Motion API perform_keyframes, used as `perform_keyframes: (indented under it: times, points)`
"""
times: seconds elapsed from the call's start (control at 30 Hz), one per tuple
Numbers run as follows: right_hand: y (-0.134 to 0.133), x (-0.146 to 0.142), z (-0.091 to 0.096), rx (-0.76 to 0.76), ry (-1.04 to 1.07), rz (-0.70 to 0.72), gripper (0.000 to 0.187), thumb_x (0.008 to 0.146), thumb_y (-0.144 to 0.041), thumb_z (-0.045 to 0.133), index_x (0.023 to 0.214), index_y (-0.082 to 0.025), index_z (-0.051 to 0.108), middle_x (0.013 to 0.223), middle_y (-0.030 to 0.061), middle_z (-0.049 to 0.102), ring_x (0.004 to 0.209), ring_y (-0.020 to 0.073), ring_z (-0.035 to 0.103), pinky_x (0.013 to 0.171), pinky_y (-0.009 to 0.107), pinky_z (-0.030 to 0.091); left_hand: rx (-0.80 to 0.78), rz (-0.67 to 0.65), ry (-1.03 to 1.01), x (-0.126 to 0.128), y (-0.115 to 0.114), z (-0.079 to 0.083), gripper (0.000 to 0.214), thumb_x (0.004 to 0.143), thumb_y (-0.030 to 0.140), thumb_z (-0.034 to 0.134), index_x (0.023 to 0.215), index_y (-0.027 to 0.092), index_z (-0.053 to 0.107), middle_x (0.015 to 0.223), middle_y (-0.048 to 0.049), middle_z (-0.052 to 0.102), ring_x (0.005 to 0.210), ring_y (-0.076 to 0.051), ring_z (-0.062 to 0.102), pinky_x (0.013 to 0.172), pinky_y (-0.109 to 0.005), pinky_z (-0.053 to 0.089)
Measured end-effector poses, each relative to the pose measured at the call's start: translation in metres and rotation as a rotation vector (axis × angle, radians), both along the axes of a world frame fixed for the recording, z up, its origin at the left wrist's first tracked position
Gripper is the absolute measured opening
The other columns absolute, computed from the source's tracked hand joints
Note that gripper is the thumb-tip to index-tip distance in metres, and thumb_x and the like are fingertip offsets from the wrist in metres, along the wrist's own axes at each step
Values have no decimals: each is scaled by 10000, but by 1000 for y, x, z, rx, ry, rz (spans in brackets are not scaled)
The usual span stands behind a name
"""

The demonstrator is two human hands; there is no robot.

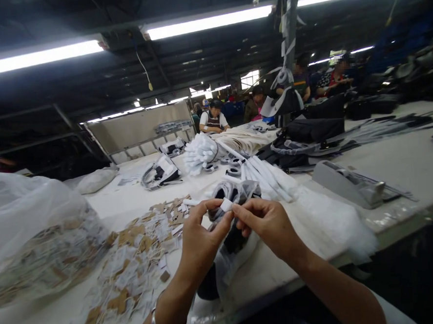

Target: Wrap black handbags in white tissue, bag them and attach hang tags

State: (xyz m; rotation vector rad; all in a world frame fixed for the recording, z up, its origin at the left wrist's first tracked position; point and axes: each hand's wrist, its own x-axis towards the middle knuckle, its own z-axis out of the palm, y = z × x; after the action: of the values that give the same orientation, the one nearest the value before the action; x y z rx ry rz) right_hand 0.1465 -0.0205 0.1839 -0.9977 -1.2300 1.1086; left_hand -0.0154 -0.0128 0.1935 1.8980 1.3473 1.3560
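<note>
My left hand [200, 236] and my right hand [267, 222] meet above the table's front edge, both pinching a small white tag [226, 205] between thumb and fingertips. Below them lies a clear plastic bag [236, 251] with a dark item inside. A metal bracelet sits on my left wrist. To the left of my hands a loose heap of small brown and white paper tags [141, 254] is spread over the white table [404, 170].
A big clear bag of tags [34, 241] stands at the left. White rolled bundles [265, 176], a grey tape dispenser [350, 183] and dark bags [310, 132] lie beyond my hands. Several other people sit at the far end of the table.
</note>
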Motion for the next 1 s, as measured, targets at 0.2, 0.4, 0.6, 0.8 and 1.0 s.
perform_keyframes:
  times: [0.2, 0.4, 0.6, 0.8, 1.0]
  points:
    - [-2, 2, 1, -110, -16, 45, 406, 737, -569, 756, 691, -168, 710, 551, 23, 673, 432, 123, 608, 422, 209, 504, -22, 10, 5, -5, -3, 0, 251, 788, 394, 743, 988, 245, 714, 976, -26, 736, 942, -222, 669, 848, -329, 488]
    - [9, 3, -19, -217, -59, 82, 582, 673, -727, 706, 547, -163, 639, 423, 18, 592, 321, 103, 513, 318, 193, 376, -104, -57, -106, -6, -1, -1, 303, 779, 435, 751, 987, 217, 722, 962, -46, 743, 907, -218, 683, 814, -308, 514]
    - [31, 4, -45, -172, -55, 145, 653, 704, -776, 637, 483, -165, 581, 335, -28, 459, 277, 54, 354, 305, 188, 231, -373, -195, -372, -2, 5, 0, 410, 745, 512, 762, 984, 181, 722, 853, -41, 737, 766, -171, 668, 675, -244, 509]
    - [10, 11, -40, -124, 151, -34, 466, 764, -620, 711, 843, -162, 740, 628, 19, 694, 502, 119, 614, 504, 226, 495, -435, -247, -490, -1, 7, 3, 368, 774, 474, 754, 995, 184, 705, 913, -37, 733, 850, -159, 674, 737, -218, 511]
    - [-20, 2, -16, -41, 381, 109, 964, 844, -474, 716, 1580, -254, 134, 1087, 48, 744, 1071, 213, 677, 1018, 393, 487, -394, -222, -433, 3, 3, 3, 350, 788, 457, 752, 993, 194, 648, 903, -29, 731, 810, -155, 681, 715, -228, 517]
